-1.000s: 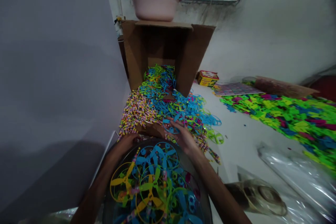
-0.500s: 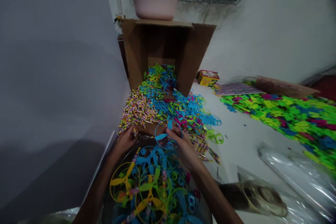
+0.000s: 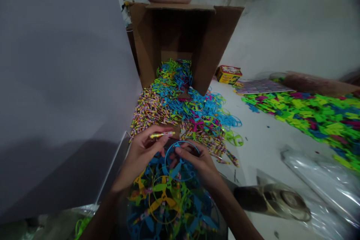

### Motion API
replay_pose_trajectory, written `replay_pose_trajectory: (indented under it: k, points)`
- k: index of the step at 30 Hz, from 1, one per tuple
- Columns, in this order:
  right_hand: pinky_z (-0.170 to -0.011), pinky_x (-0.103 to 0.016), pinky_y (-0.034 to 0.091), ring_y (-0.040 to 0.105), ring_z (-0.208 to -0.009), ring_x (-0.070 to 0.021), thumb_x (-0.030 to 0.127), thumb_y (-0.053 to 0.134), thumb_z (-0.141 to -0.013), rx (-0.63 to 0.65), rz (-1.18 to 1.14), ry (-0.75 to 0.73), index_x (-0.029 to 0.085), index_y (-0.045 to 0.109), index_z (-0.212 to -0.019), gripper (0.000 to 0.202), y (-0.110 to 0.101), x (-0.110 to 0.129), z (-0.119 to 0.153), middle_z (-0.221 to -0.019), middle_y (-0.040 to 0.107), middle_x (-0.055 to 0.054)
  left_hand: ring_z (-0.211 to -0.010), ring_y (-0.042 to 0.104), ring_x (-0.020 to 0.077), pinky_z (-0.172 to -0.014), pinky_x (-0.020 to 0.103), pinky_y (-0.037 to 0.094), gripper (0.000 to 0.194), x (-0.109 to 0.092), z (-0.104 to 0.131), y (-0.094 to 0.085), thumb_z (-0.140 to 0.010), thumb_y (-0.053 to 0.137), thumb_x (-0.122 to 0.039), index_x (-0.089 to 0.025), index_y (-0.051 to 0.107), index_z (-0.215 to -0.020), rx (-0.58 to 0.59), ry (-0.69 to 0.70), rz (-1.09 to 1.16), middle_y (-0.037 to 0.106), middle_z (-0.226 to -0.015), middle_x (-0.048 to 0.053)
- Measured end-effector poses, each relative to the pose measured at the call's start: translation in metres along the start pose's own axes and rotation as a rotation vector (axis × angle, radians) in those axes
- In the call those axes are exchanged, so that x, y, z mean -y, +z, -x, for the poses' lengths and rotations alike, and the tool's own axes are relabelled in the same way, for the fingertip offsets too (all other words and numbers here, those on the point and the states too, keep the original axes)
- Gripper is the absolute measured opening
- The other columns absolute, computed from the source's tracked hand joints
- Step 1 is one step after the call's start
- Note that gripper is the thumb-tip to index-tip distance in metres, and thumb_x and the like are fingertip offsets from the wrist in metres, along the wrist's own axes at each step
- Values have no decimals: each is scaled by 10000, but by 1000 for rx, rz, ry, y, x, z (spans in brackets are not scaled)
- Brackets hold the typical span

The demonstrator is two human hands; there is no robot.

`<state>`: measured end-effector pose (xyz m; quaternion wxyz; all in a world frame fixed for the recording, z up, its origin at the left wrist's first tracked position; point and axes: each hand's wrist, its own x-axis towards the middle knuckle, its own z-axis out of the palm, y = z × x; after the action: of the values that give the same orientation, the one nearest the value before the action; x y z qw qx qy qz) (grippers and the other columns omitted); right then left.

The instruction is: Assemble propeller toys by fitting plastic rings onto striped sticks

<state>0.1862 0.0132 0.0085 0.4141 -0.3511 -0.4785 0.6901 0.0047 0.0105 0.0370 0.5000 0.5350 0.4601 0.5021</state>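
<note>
Head view, landmark the cardboard box (image 3: 225, 41). Item: patterned stick (image 3: 161, 135), slim, printed in yellow and pink; located in front of the box, in the left hand (image 3: 143, 148), thumb and fingers pinching it. Long axis: roughly crosswise to the box's mouth, one end towards the left palm, the other free and pointing right. Item: blue ringed propeller (image 3: 177, 169), blades within a hoop; located in front of the box, pinched near its edge by the right hand (image 3: 197, 157), thumb uppermost. Relation: the stick lies left of the propeller and slightly closer to the box, its free end near the hoop; contact between the two cannot be told. Left hand nearer the stick, right hand nearer the propeller. Beneath both, in front of the box: a dark tub (image 3: 120, 223) of ringed pieces. Labels: a yellow-and-red carton (image 3: 229, 75), right of the box, bears printed lettering, too small and soft to read; the stick's print shows bands of colour, no legible word; the cardboard box shows no readable marking.
</note>
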Motion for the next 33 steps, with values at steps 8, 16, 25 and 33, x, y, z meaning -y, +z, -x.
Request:
replay_pose_trajectory:
  k: [8,16,25,33]
  points:
    - [-550,-284,555,688,-573,-183,397,726,-841,-21,73,-32,199,732,-788,206,1,4,6,-722,736,-32,-624,511,88,-575,200,410,276,-1,1,4,-915,613,-435,-170,629,-840,65,-30,-4,560,-696,-22]
    - [-648,-316,564,695,-600,-188,409,720,-843,8,112,-85,200,744,-762,225,7,9,7,-737,739,-34,-588,478,81,-549,194,404,249,4,4,8,-933,587,-416,-189,544,-841,79,-77,142,505,-684,-44]
    - [-536,-298,524,649,-509,-173,431,741,-809,-8,60,-42,211,718,-722,237,14,7,13,-700,725,-20,-646,490,105,-600,221,400,252,4,11,6,-958,537,-409,-186,559,-842,131,-13,-94,528,-723,-29]
    - [-570,-296,513,670,-549,-177,458,694,-844,71,113,0,238,698,-775,230,10,4,8,-724,725,3,-675,494,107,-620,212,389,238,11,10,-3,-944,555,-407,-186,574,-858,142,-19,-115,536,-725,-32]
